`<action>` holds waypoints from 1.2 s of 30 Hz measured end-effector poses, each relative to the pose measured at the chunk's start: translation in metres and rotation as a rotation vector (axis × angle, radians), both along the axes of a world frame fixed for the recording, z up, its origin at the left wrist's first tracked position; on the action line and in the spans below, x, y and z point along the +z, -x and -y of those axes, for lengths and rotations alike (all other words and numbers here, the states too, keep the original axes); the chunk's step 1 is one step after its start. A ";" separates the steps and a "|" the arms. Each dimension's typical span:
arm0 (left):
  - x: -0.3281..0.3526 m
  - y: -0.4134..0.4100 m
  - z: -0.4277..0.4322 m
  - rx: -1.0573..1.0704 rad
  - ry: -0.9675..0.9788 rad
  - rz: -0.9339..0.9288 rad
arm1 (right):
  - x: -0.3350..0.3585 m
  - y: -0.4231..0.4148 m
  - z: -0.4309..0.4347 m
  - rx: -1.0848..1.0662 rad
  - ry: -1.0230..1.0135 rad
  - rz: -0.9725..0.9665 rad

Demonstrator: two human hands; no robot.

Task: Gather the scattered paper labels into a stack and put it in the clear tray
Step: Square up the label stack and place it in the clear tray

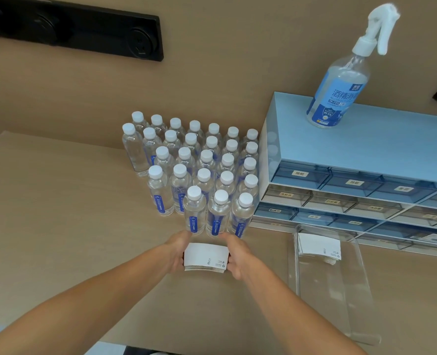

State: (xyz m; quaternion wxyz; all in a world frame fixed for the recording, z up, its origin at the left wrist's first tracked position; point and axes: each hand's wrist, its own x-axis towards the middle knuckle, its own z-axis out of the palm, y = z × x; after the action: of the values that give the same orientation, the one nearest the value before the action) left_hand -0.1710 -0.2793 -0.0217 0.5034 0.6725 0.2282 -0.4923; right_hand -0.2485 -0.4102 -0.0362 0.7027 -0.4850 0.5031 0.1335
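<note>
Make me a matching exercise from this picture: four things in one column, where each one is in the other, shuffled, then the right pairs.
Things:
1. spray bottle
2. stack of labels
3. second label stack
4. water bottles

Places:
A. inside the clear tray
B. on top of the blue drawer unit
C. held between the left hand and the right hand
D. standing in rows on the table

Pairs: 1-B, 2-C, 3-A, 4-D

A block of capped water bottles (202,172) fills the frame's middle, its front row just beyond the label stack (206,257), closing off room above it. To the right a drawer cabinet (353,190) walls the upper right. Bare desk (58,213) lies open at left and lower centre, through to the clear tray (340,298) at right.
</note>
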 end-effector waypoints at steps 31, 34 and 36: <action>-0.045 0.012 -0.008 -1.302 -0.559 0.973 | -0.030 0.006 0.000 1.225 1.099 0.001; -0.049 0.007 -0.008 -1.299 -0.550 0.985 | -0.034 0.004 0.000 1.214 1.152 0.016; -0.052 0.004 -0.009 -1.309 -0.540 0.992 | -0.036 0.003 0.000 1.213 1.157 0.014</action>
State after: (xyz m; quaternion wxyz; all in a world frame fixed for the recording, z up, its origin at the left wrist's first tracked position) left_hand -0.1750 -0.2701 -0.0736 -0.0169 0.9023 -0.3420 -0.2618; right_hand -0.2518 -0.4103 -0.0726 0.1524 -0.9564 0.1398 0.2062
